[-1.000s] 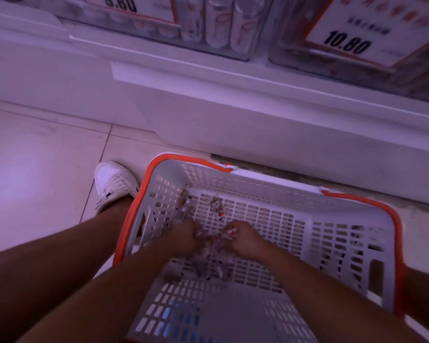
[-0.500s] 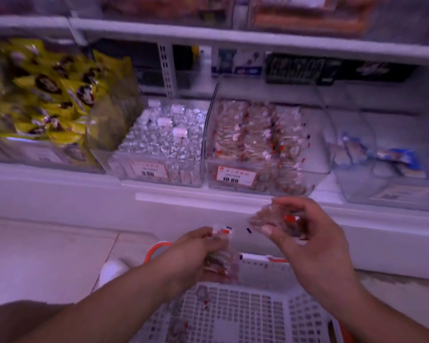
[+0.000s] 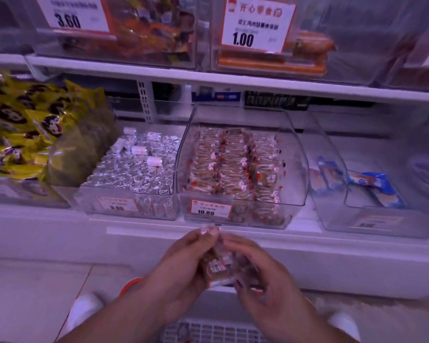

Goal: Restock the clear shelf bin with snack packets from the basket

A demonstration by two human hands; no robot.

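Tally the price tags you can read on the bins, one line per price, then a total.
3.60 tag: 1
1.00 tag: 1
10.80 tag: 1
Total: 3
The tag on the foil-sweets bin is too blurred to read for certain.

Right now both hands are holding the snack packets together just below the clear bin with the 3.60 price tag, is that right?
Not quite. In the head view the left hand and right hand do hold the snack packets together, but the clear bin just above them carries a 10.60 tag. The 3.60 tag is on the shelf above.
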